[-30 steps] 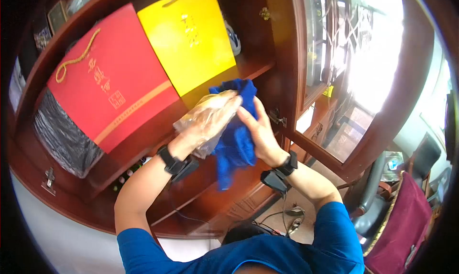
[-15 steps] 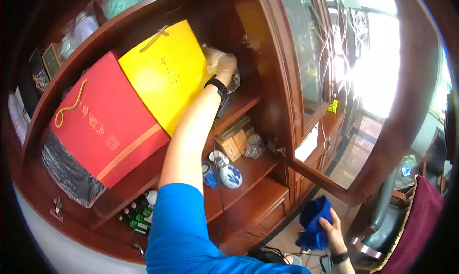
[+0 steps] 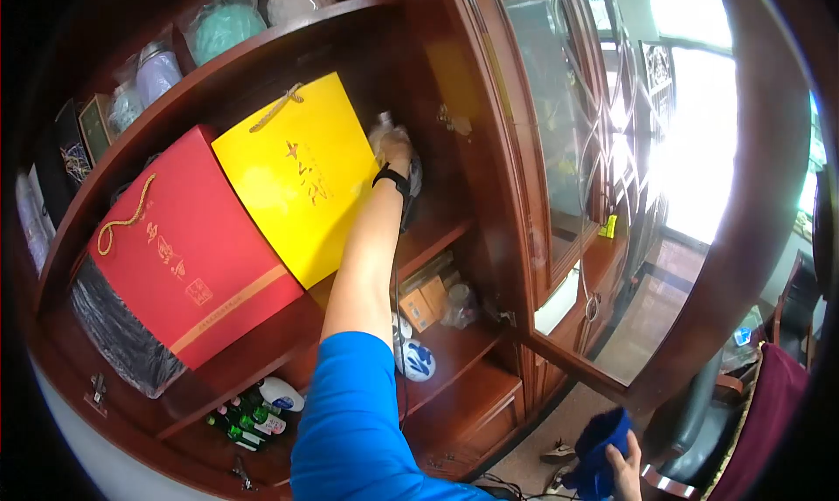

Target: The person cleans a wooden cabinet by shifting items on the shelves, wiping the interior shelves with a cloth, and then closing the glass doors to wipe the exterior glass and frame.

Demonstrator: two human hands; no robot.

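Note:
Deep in the cabinet's middle shelf, my left hand is closed around a clear, shiny bottle. Its shape is partly hidden by the fingers, and crinkled plastic seems to surround it. Just left of this hand stands a yellow gift bag with a cord handle, leaning beside a red gift bag. Low on the right, my right hand grips a bunched dark blue cloth, away from the cabinet.
Below are a blue-and-white porcelain bottle, small cardboard boxes and green bottles. A black-wrapped package is at the left. An open glass door hangs on the right, near a dark armchair.
The view has shifted, so the bags sit lower in it. My left hand stays at the bottle, whose top now shows. My right hand with the cloth is lower in view.

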